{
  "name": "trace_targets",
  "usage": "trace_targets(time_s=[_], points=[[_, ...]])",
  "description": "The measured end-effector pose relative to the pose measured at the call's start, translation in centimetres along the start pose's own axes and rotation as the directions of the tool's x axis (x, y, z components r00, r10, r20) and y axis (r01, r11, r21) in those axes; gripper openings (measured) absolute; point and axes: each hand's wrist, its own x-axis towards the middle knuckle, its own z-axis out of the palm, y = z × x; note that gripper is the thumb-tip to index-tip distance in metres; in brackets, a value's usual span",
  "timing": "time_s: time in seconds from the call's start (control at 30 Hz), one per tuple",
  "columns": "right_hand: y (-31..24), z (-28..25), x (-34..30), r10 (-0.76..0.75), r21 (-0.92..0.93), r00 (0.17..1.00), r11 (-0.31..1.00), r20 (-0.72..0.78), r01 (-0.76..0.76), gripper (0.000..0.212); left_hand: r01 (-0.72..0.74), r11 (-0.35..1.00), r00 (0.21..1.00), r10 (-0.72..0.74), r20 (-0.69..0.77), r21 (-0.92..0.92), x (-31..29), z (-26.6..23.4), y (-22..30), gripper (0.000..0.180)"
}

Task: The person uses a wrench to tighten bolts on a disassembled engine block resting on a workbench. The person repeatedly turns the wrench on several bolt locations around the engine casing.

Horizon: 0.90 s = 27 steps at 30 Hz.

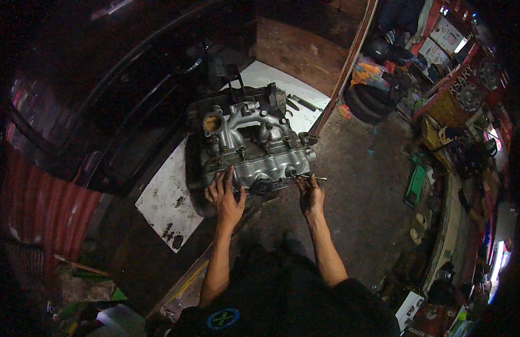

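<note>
Engine [265, 167] looks silvery and lumpy, with darkened recesses.

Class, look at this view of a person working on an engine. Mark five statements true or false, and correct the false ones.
1. The right hand holds a slim metal tool. True.
2. The left hand grips a hammer. False: the left hand rests its fingers on the engine.
3. A white board shows dark stains. True.
4. A green object lies left of the engine. False: it lies right.
5. Both forearms are bare. True.
</note>
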Motion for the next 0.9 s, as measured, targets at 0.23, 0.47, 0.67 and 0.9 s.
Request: trace_targets(time_s=[0.23, 0.47, 0.67, 0.9], points=[[-0.5, 0.6, -0.7, 0.160, 0.075, 0.987, 0.984, -0.009, -0.159, 0.026, 0.025, 0.999, 0.999, -0.025, 0.025, 0.022, 0.0, -0.1, 0.3, 0.066], [0.7, -0.1, -0.1, 0.259, 0.282, 0.965, 0.930, -0.045, -0.237, 0.028, 0.014, 1.000, 1.000, -0.014, 0.016, 0.007, 0.0, -0.1, 0.1, 0.065], [1.2, -0.6, -0.2, 0.278, 0.325, 0.960, 0.911, -0.027, -0.255, 0.023, 0.015, 1.000, 1.000, -0.015, 0.008, 0.009, 0.0, -0.2, 0.2, 0.065], [0.4, 1.1, -1.7, 0.227, 0.253, 0.974, 0.944, -0.027, -0.213, 0.023, -0.007, 1.000, 1.000, 0.007, -0.009, 0.012, -0.1, 0.2, 0.0, 0.063]])
